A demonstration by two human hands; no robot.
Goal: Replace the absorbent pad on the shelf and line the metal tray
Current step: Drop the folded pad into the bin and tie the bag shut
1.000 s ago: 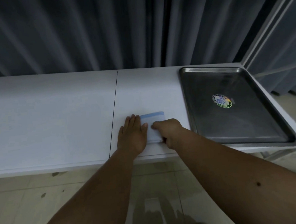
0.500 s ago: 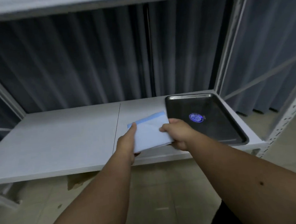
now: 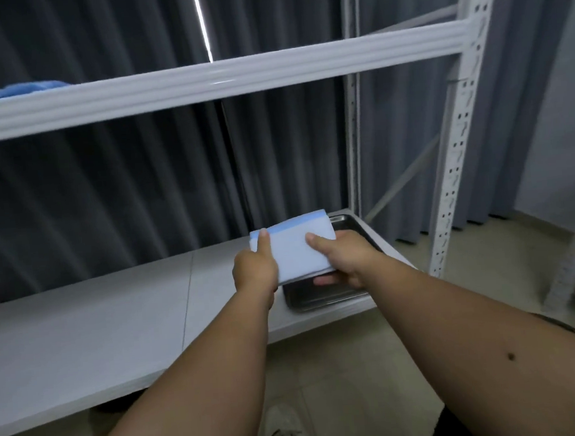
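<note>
While both hands grip it, one folded pad (image 3: 297,249) sits raised above the lower shelf (image 3: 116,318), at the 12 o'clock end of both forearms and over the left part of the tray (image 3: 322,297).

Count: one pad in hand, white with a blue band along its far edge; one metal tray; two shelf boards; two hands; one blue cloth-like item (image 3: 22,89) on the upper shelf (image 3: 201,82) at 10 o'clock, kind not determinable.

Left hand (image 3: 254,271): curled on the pad's left edge, thumb laid up the top face. Right hand (image 3: 345,259): thumb on the top face, fingers curled beneath the pad's right edge.

The tray lies at the right end of the lower shelf, at 3 o'clock from the board seam, mostly hidden by the pad and right hand.

Labels: no writing is legible; the tray's centre is covered.

Difference from half a second ago: the view has tilted up, so the upper shelf and the perforated upright (image 3: 458,144) at 2 o'clock now show. The pad has shifted right, from beside the tray to over it, and the round sticker seen on the tray is now hidden. Both hands keep hold of the pad.
</note>
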